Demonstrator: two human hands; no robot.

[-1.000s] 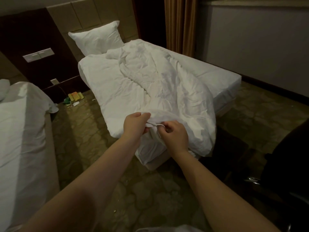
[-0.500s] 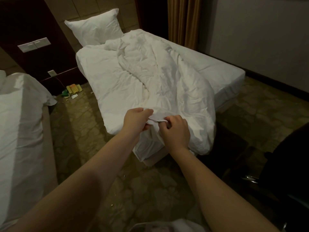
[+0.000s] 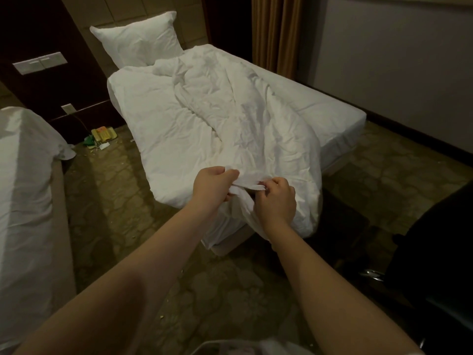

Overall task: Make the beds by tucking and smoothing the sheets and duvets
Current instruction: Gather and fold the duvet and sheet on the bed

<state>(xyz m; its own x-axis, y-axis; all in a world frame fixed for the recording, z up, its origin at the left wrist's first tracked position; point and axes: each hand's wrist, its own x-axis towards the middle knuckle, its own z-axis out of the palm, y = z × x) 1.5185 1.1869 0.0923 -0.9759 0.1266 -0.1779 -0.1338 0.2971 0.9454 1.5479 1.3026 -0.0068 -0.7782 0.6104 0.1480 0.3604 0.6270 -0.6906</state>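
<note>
White duvet (image 3: pixel 217 111): my left hand (image 3: pixel 212 187), right hand (image 3: pixel 277 198) fingers pinch near edge; long axis runs away toward pillow (image 3: pixel 138 39).

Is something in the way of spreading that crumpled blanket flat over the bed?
Nothing visible is. The left hand and right hand grip the duvet at its foot edge, with nothing between. The bare sheet it must spread over, on the right, shows no object on it.

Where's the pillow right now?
In the head view it is upper left: the white pillow leans against the padded headboard at the far end of the bed, just behind the crumpled duvet.
</note>
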